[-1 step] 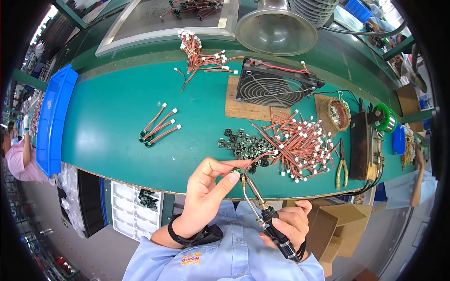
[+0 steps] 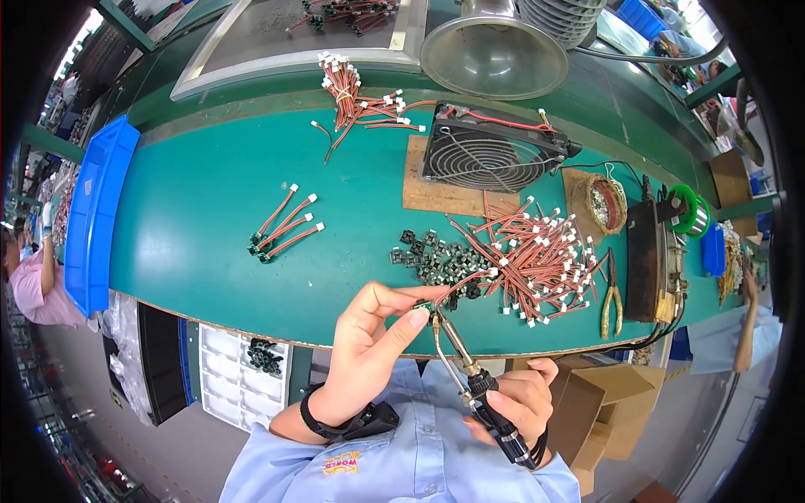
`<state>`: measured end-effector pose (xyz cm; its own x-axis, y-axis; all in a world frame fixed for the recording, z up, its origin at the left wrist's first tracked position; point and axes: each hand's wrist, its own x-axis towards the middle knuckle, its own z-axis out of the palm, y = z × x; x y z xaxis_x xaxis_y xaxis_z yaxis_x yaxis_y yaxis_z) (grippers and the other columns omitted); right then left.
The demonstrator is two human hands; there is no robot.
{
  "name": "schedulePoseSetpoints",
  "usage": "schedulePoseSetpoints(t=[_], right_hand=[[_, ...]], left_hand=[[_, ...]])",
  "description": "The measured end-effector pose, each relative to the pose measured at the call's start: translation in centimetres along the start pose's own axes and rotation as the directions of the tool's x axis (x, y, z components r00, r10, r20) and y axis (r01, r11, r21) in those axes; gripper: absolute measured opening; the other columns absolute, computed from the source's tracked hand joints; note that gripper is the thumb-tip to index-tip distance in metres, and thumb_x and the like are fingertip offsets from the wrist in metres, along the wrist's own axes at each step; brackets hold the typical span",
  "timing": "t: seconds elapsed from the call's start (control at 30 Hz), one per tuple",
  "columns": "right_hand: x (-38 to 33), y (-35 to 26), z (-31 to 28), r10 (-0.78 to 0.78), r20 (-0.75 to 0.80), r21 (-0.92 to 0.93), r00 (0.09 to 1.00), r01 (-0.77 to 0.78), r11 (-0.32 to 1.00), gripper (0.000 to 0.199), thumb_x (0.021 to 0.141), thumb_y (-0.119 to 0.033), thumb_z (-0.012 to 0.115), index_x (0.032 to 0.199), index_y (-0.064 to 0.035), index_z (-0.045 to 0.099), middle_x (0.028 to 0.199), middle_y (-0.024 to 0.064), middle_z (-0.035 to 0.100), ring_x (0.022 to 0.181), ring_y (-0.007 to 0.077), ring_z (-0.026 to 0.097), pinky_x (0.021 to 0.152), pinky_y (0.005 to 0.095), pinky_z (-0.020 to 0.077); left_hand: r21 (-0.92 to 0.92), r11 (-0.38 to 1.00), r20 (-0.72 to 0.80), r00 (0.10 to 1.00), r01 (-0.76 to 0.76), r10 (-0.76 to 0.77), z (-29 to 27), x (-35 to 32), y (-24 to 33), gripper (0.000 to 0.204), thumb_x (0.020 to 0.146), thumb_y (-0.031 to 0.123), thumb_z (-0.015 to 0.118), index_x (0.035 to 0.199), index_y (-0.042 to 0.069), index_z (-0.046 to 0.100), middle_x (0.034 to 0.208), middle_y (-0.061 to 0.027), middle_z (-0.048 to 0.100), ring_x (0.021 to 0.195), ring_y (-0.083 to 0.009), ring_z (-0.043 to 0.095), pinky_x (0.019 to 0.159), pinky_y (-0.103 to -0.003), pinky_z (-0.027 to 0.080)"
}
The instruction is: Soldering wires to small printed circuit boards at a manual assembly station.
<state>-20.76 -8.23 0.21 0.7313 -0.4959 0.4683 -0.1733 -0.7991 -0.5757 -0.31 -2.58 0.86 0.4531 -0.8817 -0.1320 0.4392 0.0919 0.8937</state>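
Observation:
Between the thumb and fingers of my left hand (image 2: 367,342) is a small green circuit board (image 2: 424,307), pinched near the table's front edge. A red wire lead (image 2: 465,282) with a white connector runs from the board toward the upper right. My right hand (image 2: 521,402) is wrapped round a black-handled soldering iron (image 2: 489,401). The iron's tip and a thin bent feed tube (image 2: 447,359) beside it meet the board's right edge; the exact contact is too small to make out. Just beyond lie a heap of small black-and-green parts (image 2: 440,258) and a pile of red wire leads (image 2: 541,264).
Several wired boards (image 2: 267,246) lie left of centre. A black fan (image 2: 495,151) stands on a brown board behind the piles. Pliers (image 2: 613,302), a solder spool (image 2: 691,211) and a round tin (image 2: 605,205) sit at right. A blue bin (image 2: 99,214) borders the left end.

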Motion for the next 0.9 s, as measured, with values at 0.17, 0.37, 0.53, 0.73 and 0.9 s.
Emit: schedulePoseSetpoints(t=[0.17,0.37,0.53,0.73,0.9], right_hand=[[-0.07,-0.11,-0.08,0.006,0.006,0.000,1.000,-0.006,1.000,0.047,0.066,-0.033,0.076,0.104,-0.0152,0.057,0.075,0.0018,0.060,0.068,0.0185,0.055,0.083,0.0429,0.0334],[-0.07,-0.17,-0.39,0.008,0.013,0.005,1.000,-0.008,1.000,0.048,0.065,-0.033,0.076,0.105,-0.0148,0.057,0.075,0.0018,0.060,0.067,0.0185,0.055,0.083,0.0428,0.0332],[0.29,-0.45,-0.71,0.051,-0.002,0.026,0.999,-0.051,0.998,0.044,0.059,-0.026,0.079,0.098,-0.0173,0.061,0.076,-0.0016,0.060,0.068,0.0149,0.056,0.084,0.0379,0.0325],[-0.06,-0.02,-0.67,-0.014,0.000,0.028,1.000,0.014,1.000,0.050,0.062,-0.031,0.077,0.104,-0.0123,0.057,0.074,0.0022,0.061,0.066,0.0190,0.055,0.082,0.0435,0.0324],[0.15,-0.35,-0.63,0.067,-0.034,0.056,0.997,-0.065,0.996,0.043,0.056,-0.022,0.081,0.095,-0.0183,0.064,0.076,-0.0036,0.060,0.069,0.0130,0.057,0.085,0.0353,0.0321]], left_hand=[[-0.008,1.000,0.006,1.000,-0.011,0.011,-0.07,-0.03,-0.07,0.008,0.088,0.000,0.053,0.091,0.003,0.045,0.111,-0.0230,0.058,0.105,-0.0209,0.056,0.091,-0.032,0.042],[0.045,0.995,0.010,0.996,-0.087,0.086,0.05,-0.11,-0.35,0.010,0.087,0.000,0.054,0.092,0.003,0.046,0.111,-0.0231,0.058,0.105,-0.0219,0.056,0.091,-0.033,0.041],[0.066,0.993,0.024,0.995,-0.099,0.098,0.11,-0.07,-0.36,0.011,0.087,0.000,0.054,0.092,0.004,0.045,0.111,-0.0235,0.058,0.105,-0.0222,0.056,0.091,-0.033,0.041],[0.038,0.998,0.027,0.999,-0.047,0.046,0.23,-0.11,-0.14,0.009,0.088,0.003,0.052,0.091,0.005,0.044,0.111,-0.0234,0.058,0.106,-0.0236,0.055,0.093,-0.035,0.040],[-0.018,0.999,0.034,0.999,-0.028,0.028,0.16,-0.03,-0.20,0.010,0.087,0.001,0.053,0.091,0.004,0.044,0.112,-0.0241,0.057,0.106,-0.0222,0.055,0.092,-0.034,0.040]])
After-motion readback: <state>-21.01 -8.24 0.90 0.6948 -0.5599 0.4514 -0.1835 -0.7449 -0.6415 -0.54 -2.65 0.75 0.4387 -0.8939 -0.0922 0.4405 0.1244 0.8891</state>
